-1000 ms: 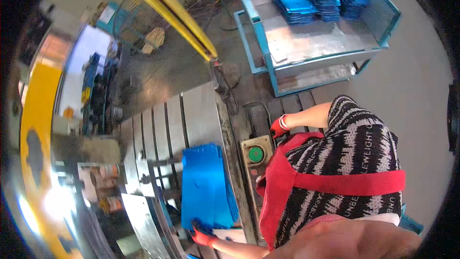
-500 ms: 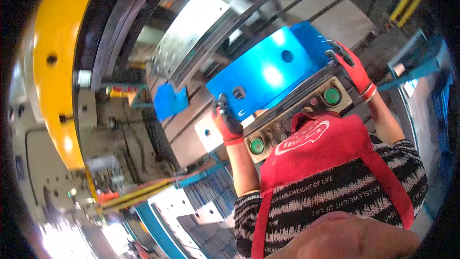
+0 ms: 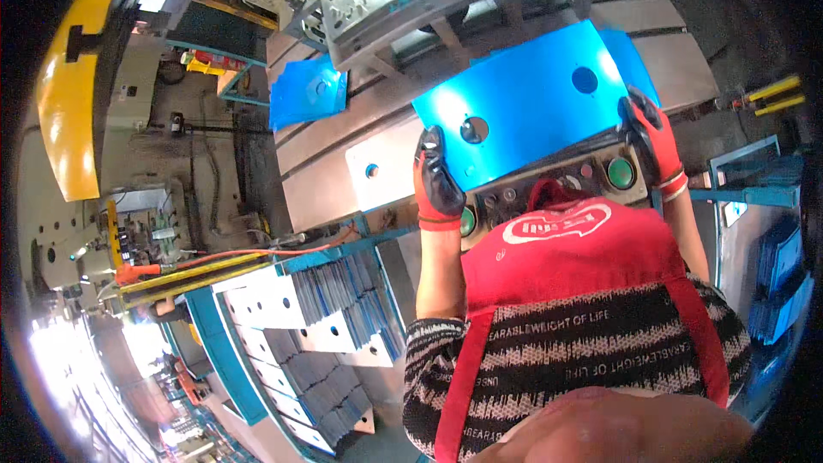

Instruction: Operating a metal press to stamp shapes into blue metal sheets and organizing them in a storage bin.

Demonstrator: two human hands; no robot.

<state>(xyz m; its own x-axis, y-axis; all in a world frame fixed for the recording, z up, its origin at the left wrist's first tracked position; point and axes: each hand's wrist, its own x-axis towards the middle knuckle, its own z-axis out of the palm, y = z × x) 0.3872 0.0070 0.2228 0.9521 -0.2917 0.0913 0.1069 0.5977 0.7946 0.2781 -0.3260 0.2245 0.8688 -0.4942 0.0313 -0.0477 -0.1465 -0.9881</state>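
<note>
Holding blue plate (image 3: 530, 105) w/ LH (image 3: 440, 182) & RH (image 3: 653, 139)

Intense light at the lower left overexposes that area. Specular glare marks both ends of the blue sheet (image 3: 527, 110) and spots the yellow panel (image 3: 69, 129). Fisheye distortion bends straight edges; the periphery darkens to black. Fine detail at far left appears soft.

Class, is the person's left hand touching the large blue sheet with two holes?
Touching: the head view shows the left hand gripping the blue sheet at its left end, no gap between.
</note>
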